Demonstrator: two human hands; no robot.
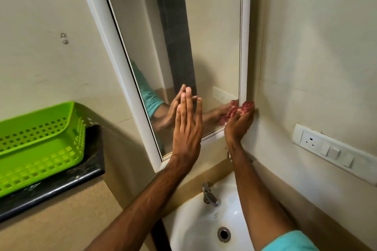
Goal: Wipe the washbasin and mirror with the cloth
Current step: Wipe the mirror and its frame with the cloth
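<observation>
Left hand (pixel 186 126): flat on the lower glass of the tall, white-framed rectangular mirror (pixel 183 36), fingers straight and pointing up, holding nothing. I judge it braces the pane against the wiping push.
Right hand (pixel 239 124): fingers curled round the crumpled dark-red fabric cloth (pixel 245 107), palm turned upward, pressing it to the frame by the mirror's lower right corner.
Cloth, place: on the right frame strip just above that corner; its reflection shows in the glass beside it.
Cloth, axis: wadded into a bunch, so I can name no clear long axis; the bunch faces the frame, away from me.
Mirror, axis: long side upright, its top leaning left in my view.
Step, my reading: the frame edge is under the cloth; the white ceramic washbasin (pixel 191 228), with a chrome tap (pixel 209 193) at its back rim, lies below both forearms.
Surroundings: a lime-green perforated plastic basket (pixel 40 142) sits at the right end of the black stone counter (pixel 61 181); a white switch plate (pixel 330 149) is on the right wall.
</observation>
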